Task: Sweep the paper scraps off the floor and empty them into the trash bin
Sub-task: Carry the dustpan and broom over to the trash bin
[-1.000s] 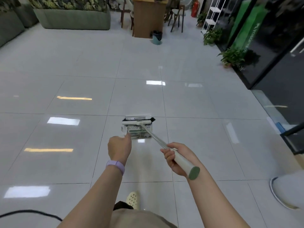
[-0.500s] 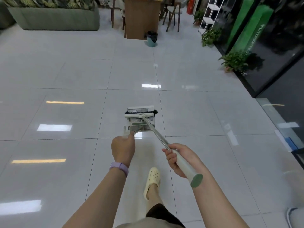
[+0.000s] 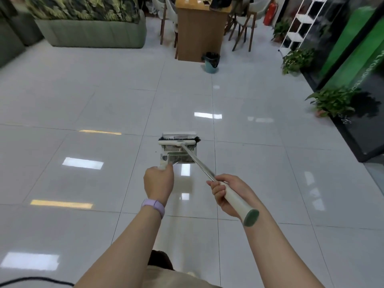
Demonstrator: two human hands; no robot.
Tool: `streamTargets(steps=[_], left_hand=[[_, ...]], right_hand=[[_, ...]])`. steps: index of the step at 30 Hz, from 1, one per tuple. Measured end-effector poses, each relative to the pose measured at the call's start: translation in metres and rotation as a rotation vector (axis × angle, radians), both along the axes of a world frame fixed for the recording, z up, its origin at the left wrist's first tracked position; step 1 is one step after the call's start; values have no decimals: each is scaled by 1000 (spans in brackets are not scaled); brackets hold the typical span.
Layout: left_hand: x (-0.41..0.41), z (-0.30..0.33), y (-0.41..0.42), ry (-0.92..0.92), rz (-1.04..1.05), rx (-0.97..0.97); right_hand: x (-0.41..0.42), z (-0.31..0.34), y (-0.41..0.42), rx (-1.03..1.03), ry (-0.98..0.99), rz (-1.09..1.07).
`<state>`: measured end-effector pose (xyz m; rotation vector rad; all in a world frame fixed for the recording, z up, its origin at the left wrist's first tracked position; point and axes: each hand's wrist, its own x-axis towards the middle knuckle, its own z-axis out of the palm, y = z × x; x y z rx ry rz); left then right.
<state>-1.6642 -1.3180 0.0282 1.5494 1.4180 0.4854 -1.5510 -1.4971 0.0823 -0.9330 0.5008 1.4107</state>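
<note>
My left hand (image 3: 159,182) grips the handle of a pale dustpan (image 3: 178,157), held low over the tiled floor ahead of me. My right hand (image 3: 225,193) grips the white handle of a broom (image 3: 195,156); its black-bristled head lies across the dustpan's far edge. What the pan holds is too small to make out. A teal trash bin (image 3: 211,63) with a black liner stands on the floor far ahead, beside a wooden counter (image 3: 199,32).
A green planter sofa (image 3: 91,34) runs along the back left. Chairs (image 3: 245,23) stand behind the counter. Potted plants (image 3: 330,102), a white shelf rack (image 3: 299,21) and dark glass walls line the right. A black cable (image 3: 31,280) lies at the lower left.
I have walked forward across the tiles; the trash bin and counter are closer. Both hands keep the same hold on dustpan and broom.
</note>
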Motion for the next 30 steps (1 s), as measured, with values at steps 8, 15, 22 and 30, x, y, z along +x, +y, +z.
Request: streamTargets(steps=[8,15,22,30], left_hand=[[148,-20,153,-38,11,-2],[289,-2,285,9,-129,29],[430,-5,375,4,-186,36],[628,-19,463,-1,-200,41]], right_hand=[[149,-18,146,-7,-15,-37],[275,-5,273,32,31,-137],[391,-15,342,22,39,-210],[583,-53,421,-76,-2,-61]])
